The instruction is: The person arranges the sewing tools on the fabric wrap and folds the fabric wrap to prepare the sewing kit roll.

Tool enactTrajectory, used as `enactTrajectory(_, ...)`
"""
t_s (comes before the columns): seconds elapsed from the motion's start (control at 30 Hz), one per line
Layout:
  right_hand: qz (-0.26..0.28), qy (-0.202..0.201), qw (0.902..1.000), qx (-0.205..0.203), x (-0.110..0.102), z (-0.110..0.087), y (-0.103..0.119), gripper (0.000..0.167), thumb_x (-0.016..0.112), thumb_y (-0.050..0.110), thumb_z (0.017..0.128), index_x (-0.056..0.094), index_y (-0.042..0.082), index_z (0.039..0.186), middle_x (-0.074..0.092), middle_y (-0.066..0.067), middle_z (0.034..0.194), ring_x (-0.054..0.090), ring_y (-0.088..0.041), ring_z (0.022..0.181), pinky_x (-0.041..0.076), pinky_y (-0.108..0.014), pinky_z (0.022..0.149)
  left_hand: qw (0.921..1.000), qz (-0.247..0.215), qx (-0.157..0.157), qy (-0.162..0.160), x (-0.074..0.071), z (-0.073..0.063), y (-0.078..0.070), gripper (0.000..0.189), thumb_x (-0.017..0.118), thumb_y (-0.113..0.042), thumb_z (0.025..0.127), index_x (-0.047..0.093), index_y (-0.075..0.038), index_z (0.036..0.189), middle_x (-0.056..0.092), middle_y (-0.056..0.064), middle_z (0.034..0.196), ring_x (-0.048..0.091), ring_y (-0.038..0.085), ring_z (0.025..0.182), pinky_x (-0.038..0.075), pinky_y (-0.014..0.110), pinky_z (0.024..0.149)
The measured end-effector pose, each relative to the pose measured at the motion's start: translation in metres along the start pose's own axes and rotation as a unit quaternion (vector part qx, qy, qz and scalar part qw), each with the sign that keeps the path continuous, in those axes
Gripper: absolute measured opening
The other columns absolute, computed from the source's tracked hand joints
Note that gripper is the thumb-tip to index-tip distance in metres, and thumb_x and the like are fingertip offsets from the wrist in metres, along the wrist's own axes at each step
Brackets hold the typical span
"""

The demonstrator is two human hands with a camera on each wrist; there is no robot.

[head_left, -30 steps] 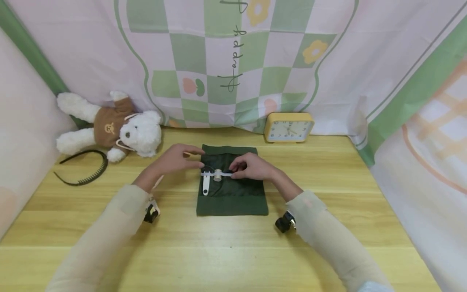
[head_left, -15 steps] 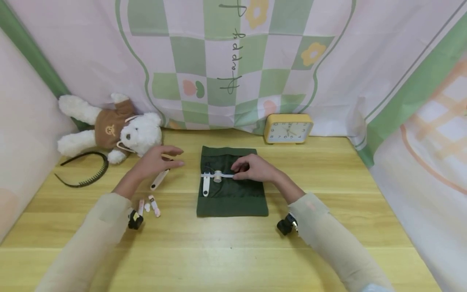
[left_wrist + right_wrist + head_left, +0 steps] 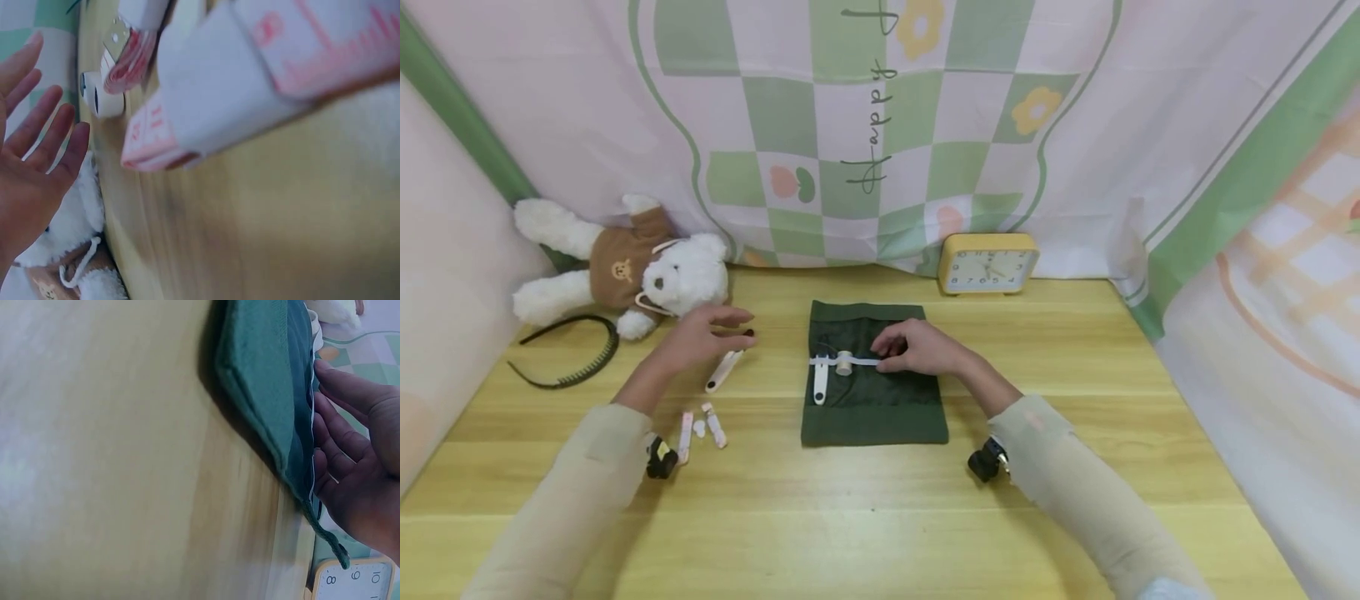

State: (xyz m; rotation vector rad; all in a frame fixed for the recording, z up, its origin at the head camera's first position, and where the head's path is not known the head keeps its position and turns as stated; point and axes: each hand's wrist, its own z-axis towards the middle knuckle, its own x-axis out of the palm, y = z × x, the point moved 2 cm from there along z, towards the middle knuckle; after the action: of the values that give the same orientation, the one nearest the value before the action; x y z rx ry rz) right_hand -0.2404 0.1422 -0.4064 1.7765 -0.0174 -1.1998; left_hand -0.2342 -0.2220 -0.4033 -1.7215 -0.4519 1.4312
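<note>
My left hand [image 3: 700, 340] is at the left with fingers spread, holding nothing. It hovers by a slim white tool [image 3: 725, 372] with a black tip; contact is not visible. Just nearer lie two folded pink-and-white tape measures [image 3: 714, 425] with a small white piece [image 3: 700, 428] between them. One tape measure [image 3: 150, 137] looms close in the left wrist view. My right hand [image 3: 917, 348] rests at the white elastic band [image 3: 865, 362] across a dark green cloth pouch [image 3: 872, 425], fingertips touching it. Under the band are a white tool [image 3: 821, 383] and a thread spool [image 3: 844, 363].
A white plush bear [image 3: 688, 271] in a brown top lies at the back left, with a black headband [image 3: 598, 362] nearer. At the back right stands a yellow clock [image 3: 988, 263]. A checked curtain [image 3: 850, 117] hangs behind the wooden table [image 3: 880, 525].
My left hand has moved left off the pouch to beside the slim white tool, and its arm now uncovers the tape measures. The right hand keeps its place at the band.
</note>
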Motion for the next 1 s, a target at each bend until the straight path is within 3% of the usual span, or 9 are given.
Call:
enactTrajectory(0.47, -0.007, 0.009, 0.9998, 0.014, 0.003, 0.006, 0.002, 0.024, 0.076, 0.014, 0.093, 0.073, 0.003, 0.115, 0.071, -0.006, 0.105, 0.065, -0.016, 0.089, 0.054, -0.033, 0.079, 0.9997, 0.023, -0.005, -0.009, -0.007, -0.008, 0.013, 0.052, 0.078, -0.015, 0.091, 0.059, 0.007, 0.135, 0.059, 0.026, 0.132, 0.059, 0.044, 0.117, 0.047, 0.056, 0.101)
enactTrajectory(0.7, -0.007, 0.015, 0.9997, 0.016, 0.003, 0.006, 0.001, 0.025, 0.076, 0.014, 0.093, 0.073, 0.004, 0.115, 0.071, -0.005, 0.105, 0.064, -0.016, 0.088, 0.054, -0.033, 0.079, 0.9991, 0.036, -0.021, -0.003, -0.007, -0.008, 0.016, 0.051, 0.078, -0.014, 0.091, 0.060, 0.005, 0.135, 0.063, 0.025, 0.128, 0.062, 0.039, 0.110, 0.050, 0.054, 0.096)
enactTrajectory(1.0, -0.013, 0.013, 0.9996, 0.022, 0.002, 0.007, -0.001, 0.023, 0.077, 0.012, 0.092, 0.074, 0.003, 0.112, 0.071, -0.005, 0.101, 0.064, -0.016, 0.087, 0.054, -0.032, 0.078, 0.9990, 0.041, -0.016, 0.002, -0.006, -0.006, 0.018, 0.046, 0.077, -0.010, 0.091, 0.062, 0.006, 0.132, 0.066, 0.023, 0.118, 0.064, 0.035, 0.103, 0.053, 0.048, 0.090)
